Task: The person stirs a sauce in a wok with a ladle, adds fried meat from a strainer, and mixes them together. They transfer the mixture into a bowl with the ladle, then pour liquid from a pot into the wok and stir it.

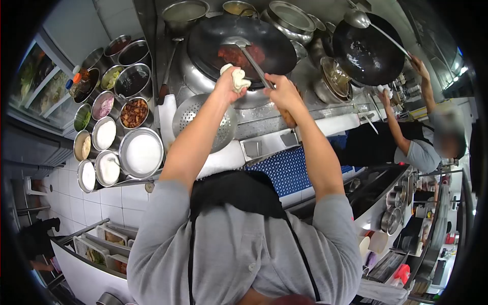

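Note:
In the head view my left hand (231,86) is closed around a folded white cloth (240,80) at the near rim of a large black wok (277,48). Whether the cloth also grips the rim or a handle is hidden. My right hand (282,94) wraps round the handle of a long metal ladle (252,60), which slants away from me into the wok. Its head lies at reddish food (254,52) in the wok's middle. Under my left forearm sits a round perforated strainer (184,118).
Several metal pots of ingredients and white powders (141,152) crowd the left. Metal bowls (292,18) line the back. To the right, a co-worker (419,147) holds another ladle (357,19) over a second wok (366,56). A blue patterned cloth (284,170) hangs along the counter front.

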The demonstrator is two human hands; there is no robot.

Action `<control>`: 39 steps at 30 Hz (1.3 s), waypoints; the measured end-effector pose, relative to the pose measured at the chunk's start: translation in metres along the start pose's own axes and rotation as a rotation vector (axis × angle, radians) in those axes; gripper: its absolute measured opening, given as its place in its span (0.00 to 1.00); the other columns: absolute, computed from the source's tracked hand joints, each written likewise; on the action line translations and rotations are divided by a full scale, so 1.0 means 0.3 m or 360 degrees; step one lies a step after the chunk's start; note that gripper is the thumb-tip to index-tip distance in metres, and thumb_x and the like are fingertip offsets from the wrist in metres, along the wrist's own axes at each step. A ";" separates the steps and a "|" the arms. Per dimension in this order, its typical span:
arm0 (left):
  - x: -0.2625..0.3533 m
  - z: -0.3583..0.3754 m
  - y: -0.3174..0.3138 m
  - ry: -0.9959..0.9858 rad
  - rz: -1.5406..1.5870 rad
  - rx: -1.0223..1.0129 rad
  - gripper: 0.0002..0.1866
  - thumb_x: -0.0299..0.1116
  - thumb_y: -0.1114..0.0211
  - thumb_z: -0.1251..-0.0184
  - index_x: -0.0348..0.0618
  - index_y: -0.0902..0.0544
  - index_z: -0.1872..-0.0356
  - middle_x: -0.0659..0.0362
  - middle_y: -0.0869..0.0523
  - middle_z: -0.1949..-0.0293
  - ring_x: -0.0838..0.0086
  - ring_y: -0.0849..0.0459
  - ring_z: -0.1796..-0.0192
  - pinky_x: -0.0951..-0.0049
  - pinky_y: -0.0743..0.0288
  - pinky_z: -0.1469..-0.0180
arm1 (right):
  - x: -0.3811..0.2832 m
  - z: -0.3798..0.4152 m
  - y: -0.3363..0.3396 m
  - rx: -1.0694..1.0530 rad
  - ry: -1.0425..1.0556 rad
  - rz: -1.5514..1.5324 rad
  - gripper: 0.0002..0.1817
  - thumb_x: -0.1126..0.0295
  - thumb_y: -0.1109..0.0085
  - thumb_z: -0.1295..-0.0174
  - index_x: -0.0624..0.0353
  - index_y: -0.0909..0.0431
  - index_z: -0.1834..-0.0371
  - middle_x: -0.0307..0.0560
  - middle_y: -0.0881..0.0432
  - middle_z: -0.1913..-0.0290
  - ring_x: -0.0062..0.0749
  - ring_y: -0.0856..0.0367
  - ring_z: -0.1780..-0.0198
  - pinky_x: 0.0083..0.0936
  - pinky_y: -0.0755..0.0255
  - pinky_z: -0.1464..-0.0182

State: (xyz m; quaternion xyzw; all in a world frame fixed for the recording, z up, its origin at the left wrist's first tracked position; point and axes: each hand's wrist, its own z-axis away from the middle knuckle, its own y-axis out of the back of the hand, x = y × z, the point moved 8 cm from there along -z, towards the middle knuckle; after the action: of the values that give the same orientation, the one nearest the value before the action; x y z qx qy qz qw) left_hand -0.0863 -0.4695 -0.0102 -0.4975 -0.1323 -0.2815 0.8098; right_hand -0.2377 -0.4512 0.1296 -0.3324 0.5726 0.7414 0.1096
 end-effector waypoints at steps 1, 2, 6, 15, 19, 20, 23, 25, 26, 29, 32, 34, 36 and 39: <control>-0.003 0.050 -0.008 0.0003 0.0015 -0.0024 0.11 0.48 0.39 0.36 0.55 0.22 0.66 0.63 0.18 0.72 0.68 0.17 0.70 0.69 0.25 0.77 | 0.007 0.008 0.005 0.0055 0.0112 0.0039 0.29 0.70 0.38 0.45 0.62 0.27 0.37 0.61 0.17 0.65 0.41 0.16 0.73 0.34 0.24 0.68; -0.021 0.093 -0.005 0.0012 0.0038 -0.0039 0.11 0.49 0.38 0.37 0.55 0.21 0.67 0.62 0.17 0.72 0.68 0.17 0.69 0.69 0.25 0.75 | 0.015 0.019 0.011 0.0113 0.0223 0.0082 0.29 0.71 0.38 0.45 0.62 0.27 0.36 0.58 0.18 0.68 0.38 0.18 0.77 0.32 0.25 0.71; -0.108 0.193 0.049 0.0094 0.0114 -0.0016 0.12 0.49 0.34 0.39 0.55 0.21 0.66 0.61 0.16 0.69 0.66 0.17 0.66 0.63 0.24 0.68 | 0.066 0.038 0.006 -0.0184 0.0063 -0.0185 0.31 0.75 0.41 0.42 0.63 0.32 0.32 0.40 0.26 0.83 0.22 0.29 0.87 0.22 0.36 0.85; -0.210 0.366 0.141 0.0195 0.0218 -0.0033 0.09 0.43 0.36 0.40 0.52 0.20 0.64 0.61 0.15 0.67 0.68 0.17 0.64 0.62 0.27 0.67 | 0.100 0.066 0.077 -0.0259 -0.0046 -0.0360 0.32 0.75 0.40 0.44 0.67 0.32 0.33 0.44 0.25 0.81 0.26 0.27 0.85 0.26 0.32 0.82; -0.167 0.404 0.141 0.0054 0.0238 0.0061 0.09 0.40 0.37 0.39 0.51 0.20 0.63 0.61 0.15 0.68 0.69 0.16 0.66 0.65 0.28 0.70 | 0.134 0.116 0.096 -0.0134 -0.0083 -0.0533 0.31 0.76 0.40 0.44 0.68 0.33 0.33 0.43 0.26 0.81 0.22 0.30 0.86 0.24 0.36 0.85; -0.172 0.399 0.154 0.0042 0.0243 0.0047 0.09 0.40 0.37 0.39 0.51 0.20 0.62 0.61 0.15 0.68 0.69 0.16 0.67 0.65 0.28 0.70 | 0.158 0.109 0.088 -0.0137 -0.0086 -0.0512 0.31 0.76 0.40 0.44 0.68 0.33 0.33 0.43 0.26 0.81 0.22 0.30 0.86 0.24 0.36 0.85; -0.124 0.344 0.153 -0.0147 0.0109 0.0065 0.10 0.41 0.37 0.38 0.50 0.21 0.61 0.61 0.15 0.68 0.70 0.16 0.67 0.67 0.28 0.71 | 0.185 0.056 0.094 -0.0066 -0.0055 -0.0520 0.31 0.76 0.40 0.44 0.68 0.32 0.34 0.43 0.26 0.82 0.24 0.29 0.87 0.24 0.35 0.85; -0.095 0.327 0.126 -0.0243 0.0024 0.0147 0.11 0.43 0.37 0.37 0.50 0.21 0.60 0.61 0.16 0.68 0.69 0.16 0.67 0.66 0.26 0.72 | 0.207 0.074 0.087 0.0016 -0.0073 -0.0613 0.31 0.75 0.40 0.44 0.68 0.32 0.34 0.42 0.26 0.83 0.25 0.29 0.87 0.24 0.34 0.84; -0.071 0.304 0.092 -0.0259 -0.0034 0.0208 0.12 0.45 0.38 0.36 0.50 0.21 0.59 0.61 0.16 0.67 0.69 0.16 0.67 0.65 0.26 0.72 | 0.221 0.058 0.067 0.0003 -0.0078 -0.0520 0.31 0.75 0.40 0.44 0.68 0.32 0.33 0.42 0.26 0.83 0.25 0.28 0.87 0.24 0.33 0.83; -0.043 0.190 0.001 -0.0160 -0.0083 0.0191 0.19 0.56 0.42 0.34 0.53 0.23 0.57 0.59 0.17 0.64 0.65 0.16 0.64 0.63 0.22 0.71 | 0.289 -0.003 0.016 0.0020 -0.0015 -0.0458 0.31 0.73 0.40 0.43 0.64 0.32 0.33 0.44 0.24 0.82 0.25 0.27 0.86 0.26 0.31 0.81; -0.007 0.088 -0.032 -0.0113 -0.0092 0.0202 0.20 0.58 0.43 0.34 0.54 0.23 0.57 0.57 0.17 0.64 0.63 0.17 0.63 0.62 0.20 0.67 | 0.289 0.058 -0.005 0.0132 -0.0020 -0.0566 0.31 0.71 0.39 0.43 0.60 0.31 0.33 0.46 0.23 0.82 0.26 0.27 0.86 0.27 0.30 0.80; -0.048 0.057 -0.021 -0.0107 -0.0087 0.0229 0.19 0.58 0.42 0.35 0.55 0.22 0.58 0.57 0.18 0.64 0.63 0.17 0.63 0.62 0.20 0.67 | 0.323 0.057 -0.066 0.0229 0.0195 -0.0219 0.31 0.70 0.38 0.43 0.59 0.31 0.33 0.51 0.18 0.76 0.31 0.22 0.79 0.29 0.27 0.70; -0.043 0.036 -0.004 -0.0133 -0.0090 0.0253 0.19 0.58 0.41 0.36 0.55 0.22 0.58 0.58 0.18 0.63 0.63 0.17 0.63 0.61 0.20 0.67 | 0.365 0.065 -0.059 0.0229 0.0193 -0.0295 0.31 0.70 0.38 0.43 0.61 0.31 0.34 0.54 0.16 0.71 0.34 0.20 0.75 0.29 0.27 0.66; -0.030 0.049 0.013 -0.0103 -0.0114 0.0276 0.17 0.55 0.38 0.38 0.54 0.21 0.61 0.59 0.18 0.65 0.62 0.17 0.63 0.61 0.20 0.67 | 0.354 0.155 0.006 0.0100 0.0305 -0.0539 0.33 0.78 0.40 0.42 0.65 0.36 0.31 0.42 0.22 0.77 0.20 0.30 0.84 0.21 0.35 0.81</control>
State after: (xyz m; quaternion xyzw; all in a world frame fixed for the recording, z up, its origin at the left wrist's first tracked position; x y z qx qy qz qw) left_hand -0.0902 -0.4525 -0.0105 -0.4294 -0.1998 -0.2816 0.8345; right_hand -0.3360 -0.4319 0.0711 -0.4893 0.5393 0.6590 0.1882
